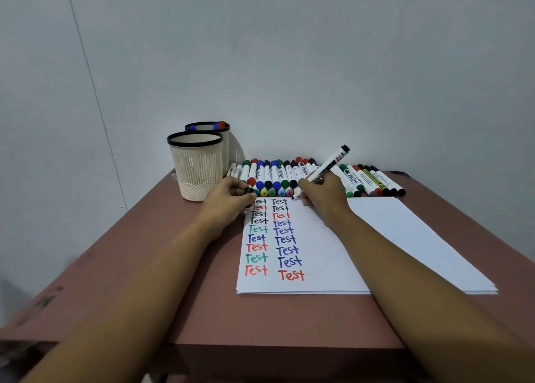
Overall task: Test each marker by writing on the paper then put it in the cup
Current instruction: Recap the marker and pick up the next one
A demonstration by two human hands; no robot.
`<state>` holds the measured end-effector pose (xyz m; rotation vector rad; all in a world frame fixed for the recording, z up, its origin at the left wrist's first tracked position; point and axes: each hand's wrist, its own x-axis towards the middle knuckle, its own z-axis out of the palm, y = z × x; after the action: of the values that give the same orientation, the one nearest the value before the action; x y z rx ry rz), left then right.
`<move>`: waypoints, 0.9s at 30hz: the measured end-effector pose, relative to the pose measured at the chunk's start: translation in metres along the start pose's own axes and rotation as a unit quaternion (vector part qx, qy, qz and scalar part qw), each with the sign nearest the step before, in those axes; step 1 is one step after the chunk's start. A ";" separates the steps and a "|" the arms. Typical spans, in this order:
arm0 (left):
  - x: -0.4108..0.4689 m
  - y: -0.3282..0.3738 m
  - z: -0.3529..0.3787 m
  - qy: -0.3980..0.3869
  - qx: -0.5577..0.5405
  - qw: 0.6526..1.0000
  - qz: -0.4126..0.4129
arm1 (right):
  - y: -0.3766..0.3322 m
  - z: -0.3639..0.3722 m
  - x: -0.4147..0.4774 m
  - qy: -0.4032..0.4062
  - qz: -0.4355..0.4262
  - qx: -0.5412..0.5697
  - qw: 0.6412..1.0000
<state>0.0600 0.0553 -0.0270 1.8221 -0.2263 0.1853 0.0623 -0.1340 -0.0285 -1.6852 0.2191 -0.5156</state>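
Observation:
My right hand (321, 197) grips a white marker with a black end (333, 162), its tip touching the top of the white paper (376, 238) right of two columns of "Test" words in black, red, green and blue. My left hand (228, 198) pinches a black marker cap (249, 191) and rests on the paper's top left corner. A row of capped markers (275, 177) lies behind the paper. Two cream cups with black rims stand at the back left: the near cup (197, 165) looks empty, the far cup (214, 129) holds blue and red markers.
The brown table (188, 266) stands against a grey wall. More capped markers (373, 182) lie to the right of my right hand. The table's front edge is near the bottom of the view.

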 end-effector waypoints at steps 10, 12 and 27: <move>0.001 -0.001 0.001 0.006 0.021 1.000 0.001 | 0.001 0.002 0.000 0.007 -0.019 -0.034 0.999; 0.001 0.001 0.002 0.005 0.025 1.000 0.003 | 0.001 0.002 0.000 0.017 -0.015 -0.037 0.999; -0.001 0.000 0.001 0.001 0.023 1.000 0.002 | -0.001 0.002 -0.004 0.002 -0.013 -0.019 1.000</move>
<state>0.0592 0.0544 -0.0278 1.8680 -0.2256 0.1959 0.0600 -0.1304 -0.0287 -1.7265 0.2109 -0.5384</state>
